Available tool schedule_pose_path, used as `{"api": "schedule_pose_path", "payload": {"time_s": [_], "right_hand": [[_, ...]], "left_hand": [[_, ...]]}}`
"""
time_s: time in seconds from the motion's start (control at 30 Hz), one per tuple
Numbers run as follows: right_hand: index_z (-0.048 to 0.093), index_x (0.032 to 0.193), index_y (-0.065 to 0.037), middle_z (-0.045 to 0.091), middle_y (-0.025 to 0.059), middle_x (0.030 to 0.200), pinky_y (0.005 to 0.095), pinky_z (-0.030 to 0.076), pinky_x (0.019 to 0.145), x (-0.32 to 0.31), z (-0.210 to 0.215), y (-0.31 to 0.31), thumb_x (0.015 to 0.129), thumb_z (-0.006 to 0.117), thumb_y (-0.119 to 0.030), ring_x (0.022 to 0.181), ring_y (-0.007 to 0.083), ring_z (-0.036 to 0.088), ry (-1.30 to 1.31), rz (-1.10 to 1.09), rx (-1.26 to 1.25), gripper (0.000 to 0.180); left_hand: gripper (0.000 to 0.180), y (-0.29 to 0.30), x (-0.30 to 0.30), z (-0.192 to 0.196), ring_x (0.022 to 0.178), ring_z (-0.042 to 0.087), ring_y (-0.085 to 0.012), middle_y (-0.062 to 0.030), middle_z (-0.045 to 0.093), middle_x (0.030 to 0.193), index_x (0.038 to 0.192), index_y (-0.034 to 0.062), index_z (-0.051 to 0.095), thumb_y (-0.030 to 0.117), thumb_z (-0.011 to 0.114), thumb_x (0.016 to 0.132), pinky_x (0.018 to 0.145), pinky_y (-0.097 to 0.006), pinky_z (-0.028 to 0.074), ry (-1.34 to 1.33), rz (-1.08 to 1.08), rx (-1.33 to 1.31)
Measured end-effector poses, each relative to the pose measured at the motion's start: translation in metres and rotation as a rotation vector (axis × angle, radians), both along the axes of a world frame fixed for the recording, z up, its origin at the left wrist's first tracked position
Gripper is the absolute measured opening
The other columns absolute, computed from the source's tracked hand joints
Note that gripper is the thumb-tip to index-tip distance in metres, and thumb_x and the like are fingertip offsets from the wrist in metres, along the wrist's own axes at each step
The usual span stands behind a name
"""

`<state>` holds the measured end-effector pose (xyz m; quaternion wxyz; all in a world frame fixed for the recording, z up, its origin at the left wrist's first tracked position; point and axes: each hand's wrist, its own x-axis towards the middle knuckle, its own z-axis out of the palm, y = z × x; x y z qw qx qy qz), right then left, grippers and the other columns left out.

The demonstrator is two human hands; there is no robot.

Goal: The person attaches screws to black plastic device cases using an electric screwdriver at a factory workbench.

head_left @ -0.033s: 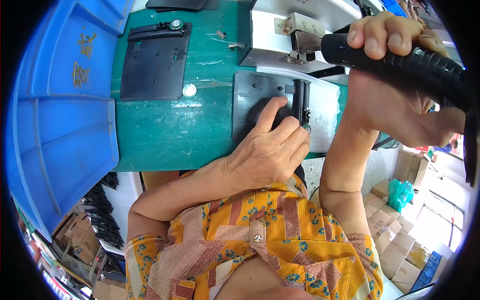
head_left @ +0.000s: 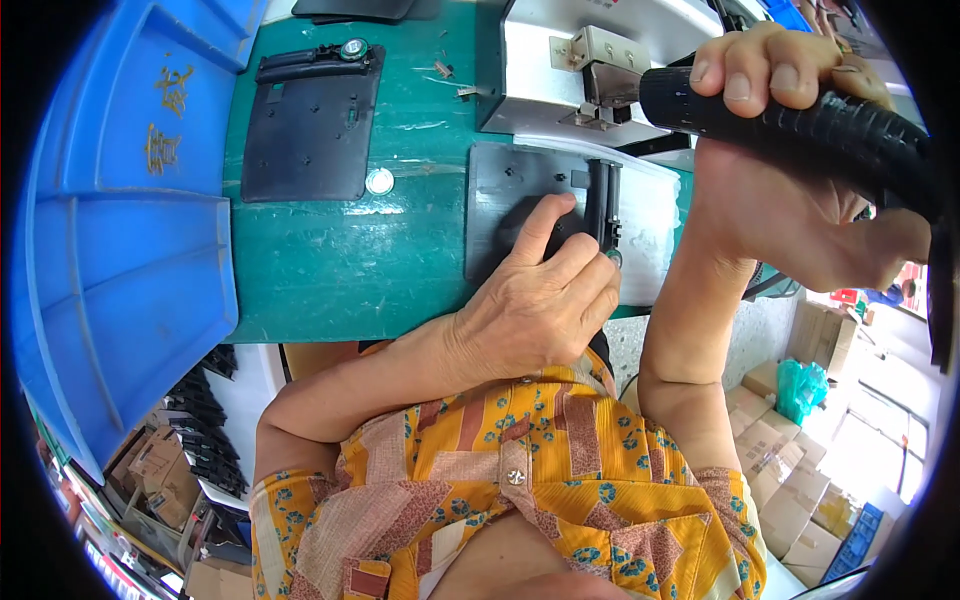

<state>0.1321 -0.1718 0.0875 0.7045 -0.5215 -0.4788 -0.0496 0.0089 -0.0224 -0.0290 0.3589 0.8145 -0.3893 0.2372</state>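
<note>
A black plastic panel [head_left: 490,200] with a raised bar along its right side lies in front of me. My left hand [head_left: 550,295] rests on it, index finger reaching across its face and the other fingers curled by its lower right edge. A small round part [head_left: 614,260] shows beside those fingers. My thumb is hidden. Up at the right, my right hand [head_left: 780,170] is wrapped round a thick black electric screwdriver [head_left: 740,112]. Its front end points at the metal holder of a silver box-shaped machine [head_left: 535,75], so its bit cannot be made out.
A second black panel [head_left: 310,140] lies to the left, near a loose silver disc [head_left: 380,181]. Small parts [head_left: 443,69] lie by the machine. A large blue bin [head_left: 140,260] borders the green tabletop [head_left: 300,290]. Cardboard boxes [head_left: 775,450] stand at lower right.
My right hand and the screwdriver have shifted very slightly left. My left hand and the panel stay in place.
</note>
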Motion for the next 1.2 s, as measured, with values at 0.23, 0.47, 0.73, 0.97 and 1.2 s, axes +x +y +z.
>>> {"api": "schedule_pose_path", "payload": {"time_s": [0.23,0.47,0.73,0.97,1.2], "right_hand": [[0.062,0.125,-0.012,0.057,0.0073,0.102,0.0413,0.045,0.079,0.007,0.004,0.003,0.072,0.057,-0.087,0.086,0.0223,0.056,-0.044,0.087,-0.111,0.092],[0.060,0.125,-0.011,0.056,0.0071,0.103,0.0400,0.044,0.079,-0.003,0.006,0.006,0.074,0.061,-0.083,0.086,0.0217,0.055,0.028,0.141,-0.102,0.089],[0.060,0.120,-0.007,0.054,0.0070,0.097,0.0386,0.044,0.077,-0.048,-0.015,-0.022,0.080,0.061,-0.074,0.082,0.0206,0.054,0.326,-0.075,0.093,0.078],[0.061,0.116,-0.008,0.053,0.0043,0.092,0.0366,0.042,0.074,-0.085,-0.027,-0.042,0.079,0.061,-0.074,0.080,0.0179,0.053,0.361,-0.247,0.135,0.075],[0.061,0.117,-0.009,0.053,0.0042,0.093,0.0370,0.041,0.075,-0.093,-0.034,-0.044,0.079,0.059,-0.077,0.080,0.0182,0.052,0.370,-0.241,0.122,0.077]], "left_hand": [[0.022,-0.001,0.000,0.000,0.074,0.052,-0.0186,-0.0040,0.050,0.076,0.093,-0.0054,0.071,0.005,0.068,0.074,0.104,-0.059,0.041,0.005,-0.008,0.001],[0.024,-0.002,0.000,0.002,0.074,0.053,-0.0189,-0.0041,0.050,0.075,0.094,-0.0062,0.071,0.005,0.068,0.073,0.104,-0.060,0.040,-0.006,-0.012,-0.001],[0.035,0.001,-0.014,0.002,0.077,0.054,-0.0199,-0.0044,0.051,0.078,0.105,-0.0039,0.071,0.011,0.062,0.074,0.106,-0.062,0.037,-0.002,0.085,0.084],[0.039,0.005,-0.016,-0.002,0.086,0.058,-0.0200,-0.0038,0.055,0.085,0.110,0.0013,0.071,0.010,0.064,0.073,0.111,-0.066,0.031,-0.011,0.117,0.167],[0.038,0.002,-0.017,-0.005,0.085,0.058,-0.0192,-0.0030,0.057,0.084,0.110,0.0012,0.072,0.009,0.065,0.073,0.112,-0.066,0.029,-0.033,0.126,0.169]]}}
